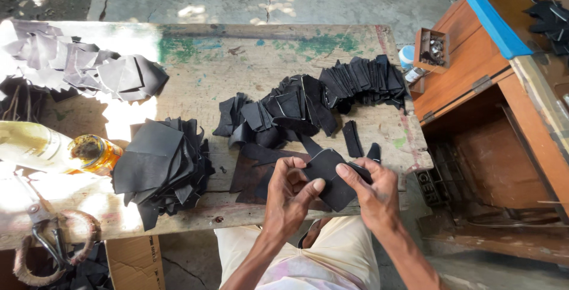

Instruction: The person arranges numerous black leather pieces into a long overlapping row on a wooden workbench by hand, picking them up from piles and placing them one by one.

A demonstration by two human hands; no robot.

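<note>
- Our left hand (290, 192) and right hand (370, 192) meet at the near edge of the worn wooden table (237, 64), both pinching one black leather piece (326, 168).
- Left thumb and fingers are curled onto the piece's left edge; right fingers (349, 174) clamp its right side, thumb on top.
- The piece sits between our fingertips, lifted just above a dark brown sheet (249, 174) lying under the left fingers.
- Just beyond the fingertips, a loose heap of black cut pieces (284, 115) trails off to a fanned row (364, 79) farther right.
- Well left of our left fingers, a stacked pile of black squares (160, 165), with a glass bottle (50, 147) beside it.
- Scissors (44, 236) rest at the far left, near edge.
</note>
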